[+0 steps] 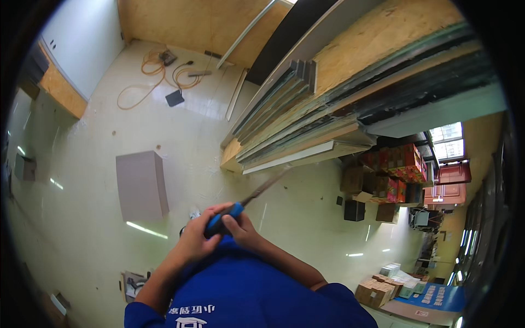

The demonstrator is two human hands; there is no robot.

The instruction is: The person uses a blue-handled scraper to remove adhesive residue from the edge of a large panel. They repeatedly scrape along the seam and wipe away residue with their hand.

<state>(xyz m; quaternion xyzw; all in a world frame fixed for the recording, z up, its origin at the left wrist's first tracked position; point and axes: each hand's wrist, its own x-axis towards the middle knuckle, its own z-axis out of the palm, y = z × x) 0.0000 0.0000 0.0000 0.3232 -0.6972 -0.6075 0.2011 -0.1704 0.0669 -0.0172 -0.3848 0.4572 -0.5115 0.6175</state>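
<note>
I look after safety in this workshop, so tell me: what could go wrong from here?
The long-bladed tool, held in the left hand and right hand, points toward the stacked panels; a slip might scratch them. The orange hose or cord looping on the floor could trip someone.

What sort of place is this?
It looks like a workshop or storeroom, though I can't be sure: there is a big stack of long boards, cardboard boxes are grouped at lower right, and someone holds a blue-and-black-handled tool.
</note>
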